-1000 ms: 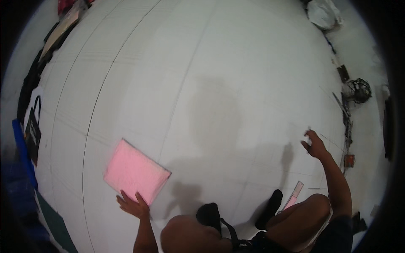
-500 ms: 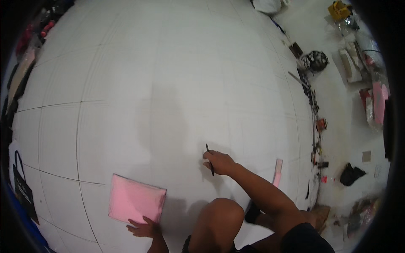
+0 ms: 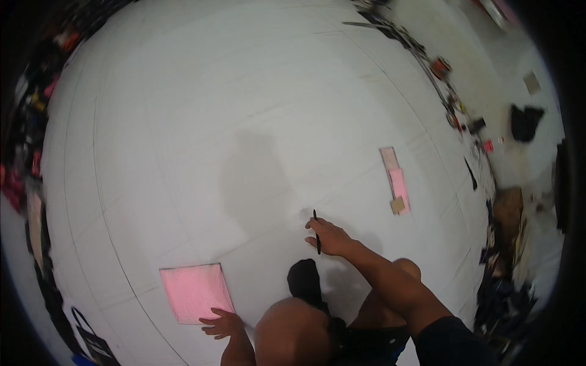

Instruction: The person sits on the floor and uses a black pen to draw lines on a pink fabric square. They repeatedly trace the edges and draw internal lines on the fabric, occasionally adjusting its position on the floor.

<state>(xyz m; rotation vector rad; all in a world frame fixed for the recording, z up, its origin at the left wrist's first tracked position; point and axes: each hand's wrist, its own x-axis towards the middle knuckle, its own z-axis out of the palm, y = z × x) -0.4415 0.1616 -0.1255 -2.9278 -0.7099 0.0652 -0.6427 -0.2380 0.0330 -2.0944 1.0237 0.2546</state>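
Note:
A flat pink square piece (image 3: 195, 294) with dark edges lies on the white floor at the near left. Resting on its near right corner, my left hand (image 3: 222, 323) has its fingers spread. My right hand (image 3: 329, 236) is closed around a slim black pen (image 3: 317, 229), held upright in the picture a little above the floor or touching it; I cannot tell which. Farther right lies a narrow pink strip (image 3: 398, 181), with a pale pinkish strip (image 3: 389, 158) at its far end and a small tan square (image 3: 398, 205) on its near end.
My black-covered foot (image 3: 304, 280) and bent knee (image 3: 292, 332) are between my hands. Along the right wall lie long thin bars (image 3: 427, 67), a reddish-brown can-like object (image 3: 441, 67) and a black bundle (image 3: 525, 122). A dark bag (image 3: 97, 346) lies at the near left; piled items line the left edge.
The view has turned and shifted, so the floor and the wall items appear elsewhere. More of the narrow pink strip shows. My left hand stays at the pink piece's corner; my right still holds the pen.

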